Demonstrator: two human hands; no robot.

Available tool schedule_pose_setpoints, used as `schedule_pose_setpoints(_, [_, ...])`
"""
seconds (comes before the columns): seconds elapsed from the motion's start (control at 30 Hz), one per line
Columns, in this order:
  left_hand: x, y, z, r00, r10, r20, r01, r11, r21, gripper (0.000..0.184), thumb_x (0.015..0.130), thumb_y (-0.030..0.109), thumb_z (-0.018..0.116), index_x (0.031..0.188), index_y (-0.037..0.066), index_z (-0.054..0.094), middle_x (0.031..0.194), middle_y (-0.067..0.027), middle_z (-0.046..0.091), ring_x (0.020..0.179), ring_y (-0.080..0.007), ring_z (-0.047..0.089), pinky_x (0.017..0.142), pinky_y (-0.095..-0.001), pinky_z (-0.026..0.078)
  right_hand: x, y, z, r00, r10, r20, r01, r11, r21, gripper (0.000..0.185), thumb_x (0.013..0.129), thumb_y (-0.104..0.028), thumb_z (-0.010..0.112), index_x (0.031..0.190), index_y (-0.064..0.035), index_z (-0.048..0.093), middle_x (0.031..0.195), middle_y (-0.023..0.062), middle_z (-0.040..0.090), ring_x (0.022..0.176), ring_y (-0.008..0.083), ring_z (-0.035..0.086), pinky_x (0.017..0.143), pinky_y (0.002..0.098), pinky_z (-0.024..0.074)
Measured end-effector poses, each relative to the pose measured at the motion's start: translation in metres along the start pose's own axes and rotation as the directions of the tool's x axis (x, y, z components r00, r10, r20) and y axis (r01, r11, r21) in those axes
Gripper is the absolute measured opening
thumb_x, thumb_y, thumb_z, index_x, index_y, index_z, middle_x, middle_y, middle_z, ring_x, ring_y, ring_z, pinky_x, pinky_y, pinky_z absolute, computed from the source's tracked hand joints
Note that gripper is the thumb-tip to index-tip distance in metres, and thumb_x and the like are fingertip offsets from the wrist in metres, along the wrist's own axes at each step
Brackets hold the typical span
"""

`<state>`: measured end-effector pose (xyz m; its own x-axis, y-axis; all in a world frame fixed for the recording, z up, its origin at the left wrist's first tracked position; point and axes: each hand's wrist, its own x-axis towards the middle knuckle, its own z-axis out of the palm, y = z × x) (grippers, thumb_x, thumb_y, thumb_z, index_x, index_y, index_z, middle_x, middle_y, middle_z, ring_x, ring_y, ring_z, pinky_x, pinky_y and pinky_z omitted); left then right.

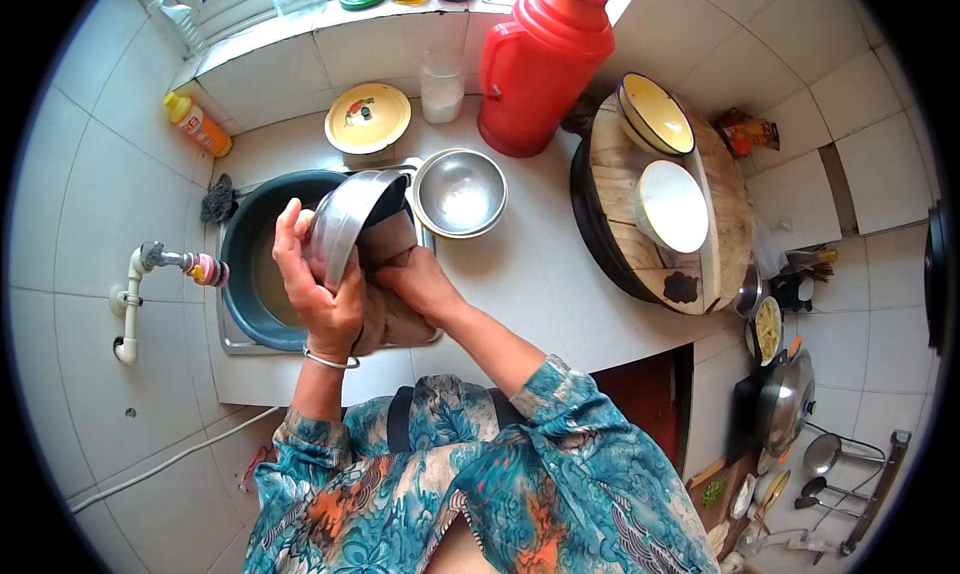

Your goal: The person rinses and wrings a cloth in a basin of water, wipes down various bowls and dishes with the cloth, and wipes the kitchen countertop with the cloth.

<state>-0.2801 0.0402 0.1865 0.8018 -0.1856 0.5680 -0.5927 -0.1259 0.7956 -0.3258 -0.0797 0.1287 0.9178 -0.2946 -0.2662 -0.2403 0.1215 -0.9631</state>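
Observation:
My left hand (pixel 335 304) is closed around the outside of a stainless steel bowl (pixel 340 226), which is tipped on its side with its mouth facing right. A brown cloth (pixel 386 319) is bunched in my right hand (pixel 424 286), and part of it reaches into the bowl's mouth. Below the bowl stands a dark green basin (pixel 236 264) in the sink, with cloudy liquid in it. Just right of my hands, another metal bowl (pixel 461 193) rests on the counter, stacked in a light-rimmed one.
A red thermos (pixel 548 69), a drinking glass (pixel 441 89) and a yellow enamel lid (pixel 367 119) line the back. At right, a wooden board (pixel 620 189) bears a white bowl (pixel 671 207) and yellow bowls (pixel 655 114). The tap (pixel 165 261) juts from the left wall.

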Motion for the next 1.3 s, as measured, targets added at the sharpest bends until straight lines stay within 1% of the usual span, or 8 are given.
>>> schedule_pose_setpoints(0.17, [-0.006,0.007,0.001,0.994,0.016,0.104,-0.026,0.995,0.094,0.075,0.079,0.030,0.070,0.138,-0.001,0.036,0.121,-0.0182,0.044,0.112,-0.0302,0.047,0.100,-0.0382,0.036,-0.019,-0.056,-0.008,0.941,-0.241,-0.237,0.327,0.821,0.467,0.019,0.081,-0.006,0.065,0.099,0.0008,0.067,0.093,0.0063,0.068,0.084,0.0147,0.064,0.076,0.0276,0.0518])
schedule_pose_setpoints(0.4, [0.005,0.012,0.007,0.895,-0.344,0.285,0.405,0.893,-0.195,0.061,0.082,0.023,0.063,0.134,-0.002,0.043,0.114,-0.0121,0.050,0.105,-0.0206,0.052,0.095,-0.0315,0.041,-0.024,-0.014,0.018,0.902,-0.432,-0.020,0.431,0.895,0.113,0.042,0.072,-0.004,0.070,0.111,-0.0039,0.052,0.098,0.0108,0.064,0.092,0.0218,0.064,0.082,0.0340,0.0504])
schedule_pose_setpoints(0.53, [0.001,0.004,0.007,0.782,-0.495,0.379,0.623,0.635,-0.456,0.057,0.087,0.021,0.060,0.137,0.000,0.042,0.117,-0.0099,0.053,0.106,-0.0176,0.053,0.095,-0.0300,0.042,-0.017,-0.030,0.005,0.663,-0.745,0.073,0.732,0.625,-0.273,0.040,0.067,-0.002,0.069,0.104,-0.0001,0.053,0.091,0.0169,0.059,0.083,0.0345,0.061,0.075,0.0414,0.0498])
schedule_pose_setpoints(0.6, [0.004,0.012,0.010,0.923,-0.310,0.229,0.349,0.924,-0.154,0.056,0.086,0.022,0.060,0.135,-0.001,0.045,0.116,-0.0127,0.052,0.105,-0.0202,0.053,0.095,-0.0319,0.041,-0.006,-0.045,-0.003,0.535,-0.842,0.072,0.771,0.452,-0.448,0.034,0.069,-0.005,0.069,0.099,-0.0007,0.055,0.089,0.0181,0.056,0.080,0.0367,0.059,0.068,0.0426,0.0501])
schedule_pose_setpoints(0.77, [0.013,0.028,0.006,0.967,0.064,0.247,-0.098,0.987,0.127,0.063,0.079,0.023,0.069,0.133,0.001,0.046,0.117,-0.0158,0.049,0.107,-0.0282,0.049,0.097,-0.0395,0.039,0.015,-0.044,-0.013,0.697,-0.710,-0.101,0.634,0.675,-0.378,0.028,0.072,-0.009,0.070,0.098,-0.0026,0.060,0.098,0.0199,0.063,0.083,0.0376,0.065,0.069,0.0416,0.0541])
schedule_pose_setpoints(1.03, [0.024,0.016,-0.001,0.907,-0.143,0.396,0.236,0.952,-0.195,0.083,0.070,0.028,0.068,0.143,0.004,0.035,0.111,-0.0094,0.051,0.105,-0.0197,0.053,0.097,-0.0335,0.041,-0.014,-0.066,-0.004,0.902,-0.375,0.214,0.354,0.926,0.131,0.039,0.071,-0.009,0.069,0.107,-0.0002,0.059,0.101,0.0147,0.064,0.094,0.0268,0.063,0.083,0.0351,0.0506])
schedule_pose_setpoints(1.2, [0.037,0.022,-0.004,0.812,-0.146,0.565,0.374,0.874,-0.312,0.086,0.067,0.023,0.067,0.144,0.004,0.034,0.103,-0.0076,0.054,0.100,-0.0180,0.055,0.096,-0.0314,0.041,-0.019,-0.072,-0.008,0.816,-0.398,0.418,0.489,0.862,-0.134,0.036,0.071,-0.015,0.066,0.105,-0.0034,0.060,0.105,0.0154,0.064,0.099,0.0313,0.061,0.087,0.0405,0.0481])
schedule_pose_setpoints(1.3, [0.037,0.018,-0.003,0.787,-0.128,0.604,0.347,0.901,-0.261,0.088,0.066,0.022,0.072,0.144,0.004,0.034,0.102,-0.0075,0.054,0.097,-0.0175,0.054,0.094,-0.0299,0.041,-0.011,-0.084,-0.017,0.691,-0.282,0.666,0.682,0.560,-0.471,0.035,0.074,-0.022,0.060,0.106,-0.0065,0.062,0.112,0.0150,0.062,0.105,0.0312,0.058,0.091,0.0422,0.0461])
